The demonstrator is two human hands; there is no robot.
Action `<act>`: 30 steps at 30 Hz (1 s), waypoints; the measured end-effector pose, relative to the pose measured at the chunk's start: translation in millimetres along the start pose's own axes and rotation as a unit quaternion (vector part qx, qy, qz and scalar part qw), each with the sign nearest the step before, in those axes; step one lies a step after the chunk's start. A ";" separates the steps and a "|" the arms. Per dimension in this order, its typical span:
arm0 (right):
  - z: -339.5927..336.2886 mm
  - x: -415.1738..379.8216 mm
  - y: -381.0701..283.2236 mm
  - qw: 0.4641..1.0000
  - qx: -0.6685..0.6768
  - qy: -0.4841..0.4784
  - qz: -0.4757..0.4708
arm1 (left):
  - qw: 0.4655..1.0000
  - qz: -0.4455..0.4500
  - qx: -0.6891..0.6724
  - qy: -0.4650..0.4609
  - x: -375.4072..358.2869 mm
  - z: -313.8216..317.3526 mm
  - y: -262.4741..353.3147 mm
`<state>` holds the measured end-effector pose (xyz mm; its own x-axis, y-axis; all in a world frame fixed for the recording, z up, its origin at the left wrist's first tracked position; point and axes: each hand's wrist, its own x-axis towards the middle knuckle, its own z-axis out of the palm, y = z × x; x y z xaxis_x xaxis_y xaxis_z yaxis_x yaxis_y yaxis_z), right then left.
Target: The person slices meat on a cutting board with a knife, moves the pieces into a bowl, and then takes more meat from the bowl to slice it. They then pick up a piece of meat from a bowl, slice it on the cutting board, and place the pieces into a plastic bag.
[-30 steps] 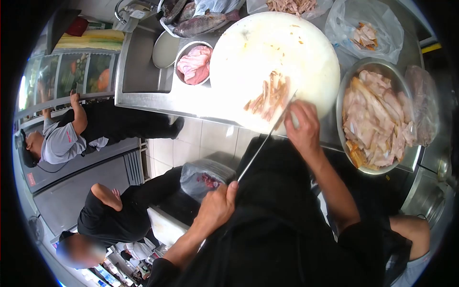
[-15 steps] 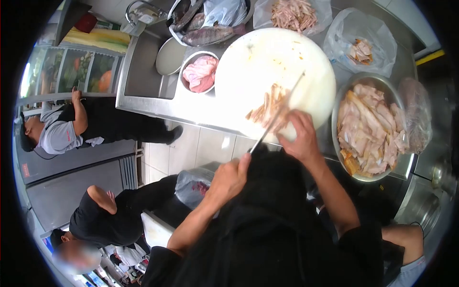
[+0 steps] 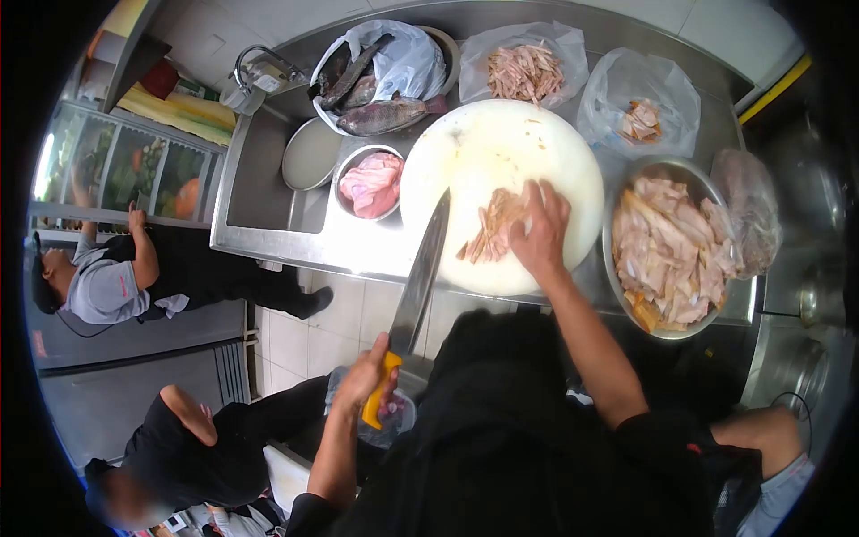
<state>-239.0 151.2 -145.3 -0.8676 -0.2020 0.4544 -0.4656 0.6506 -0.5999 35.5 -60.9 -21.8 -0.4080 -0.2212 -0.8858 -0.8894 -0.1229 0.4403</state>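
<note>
Well, the left hand (image 3: 362, 380) has a big knife (image 3: 419, 288), and the right hand (image 3: 543, 237) is by the meat strips (image 3: 488, 234).
The left hand is wrapped around the yellow handle (image 3: 382, 394), and the knife points up to about one o'clock. The strips lie in a small pile on the white board (image 3: 537, 166), at about six o'clock from its middle. The right hand is at the pile's three o'clock side, fingers spread and loose (I can't tell if they touch the strips). The strips look light, soft and maybe slippery, so it's best to hold them bunched, fingertips tucked in. The knife looks stiff and sharp: hold only its handle.
</note>
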 end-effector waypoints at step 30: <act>53.0 0.2 -60.4 0.980 0.158 0.087 0.085 | 0.980 -0.023 -0.001 -0.199 54.0 2.2 40.0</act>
<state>-220.3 73.1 -143.9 -0.9072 0.0360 0.4191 -0.3712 0.4001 -0.8379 -22.6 -75.6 -52.3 -0.4156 0.1787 -0.8918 -0.9086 -0.1257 0.3982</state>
